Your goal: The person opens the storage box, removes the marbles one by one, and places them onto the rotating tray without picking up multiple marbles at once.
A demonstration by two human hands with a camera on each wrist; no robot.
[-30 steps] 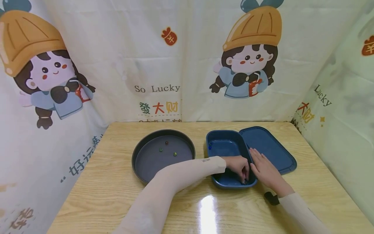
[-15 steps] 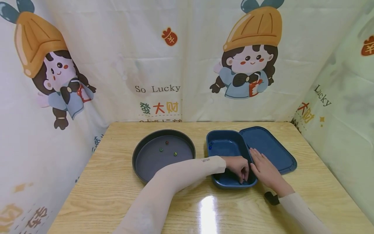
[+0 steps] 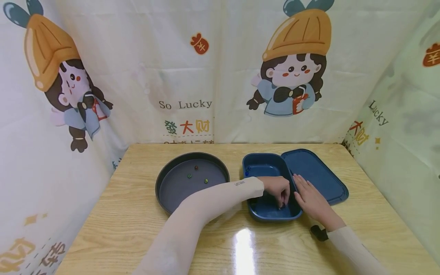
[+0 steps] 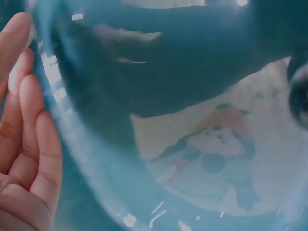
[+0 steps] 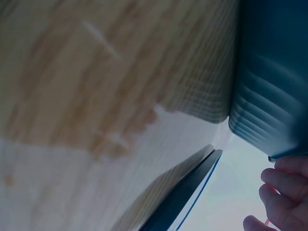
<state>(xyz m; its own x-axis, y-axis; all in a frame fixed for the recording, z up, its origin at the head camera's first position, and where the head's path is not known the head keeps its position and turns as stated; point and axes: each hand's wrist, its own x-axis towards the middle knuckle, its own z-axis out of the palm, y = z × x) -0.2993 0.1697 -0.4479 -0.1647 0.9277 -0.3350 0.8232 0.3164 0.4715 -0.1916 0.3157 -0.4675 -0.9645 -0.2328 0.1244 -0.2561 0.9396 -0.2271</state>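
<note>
My left hand (image 3: 276,188) reaches down inside the deep blue box (image 3: 275,219). Its thumb and fingertips come together low over the floor and seem to pinch a small dark marble, mostly hidden by the fingers. From the left wrist view, the fingers (image 4: 41,144) of that hand curl near the glossy wall. Flat against the box's right outer side rests my right hand (image 3: 314,202), fingers straight; its fingertips also touch the box in the right wrist view. Small blue marbles (image 3: 247,172) lie at the box's far left.
Left of the box stands a round dark pan (image 3: 159,191) holding a red marble (image 3: 196,167), a green marble (image 3: 189,176) and a yellow-green marble (image 3: 206,181). A blue lid (image 3: 317,172) lies behind my right hand. A printed curtain (image 3: 233,76) backs the wooden table (image 3: 127,214).
My left hand has moved away from the near right corner of the box, backward and slightly left, with its fingertips still low. The right hand has stayed against the box.
</note>
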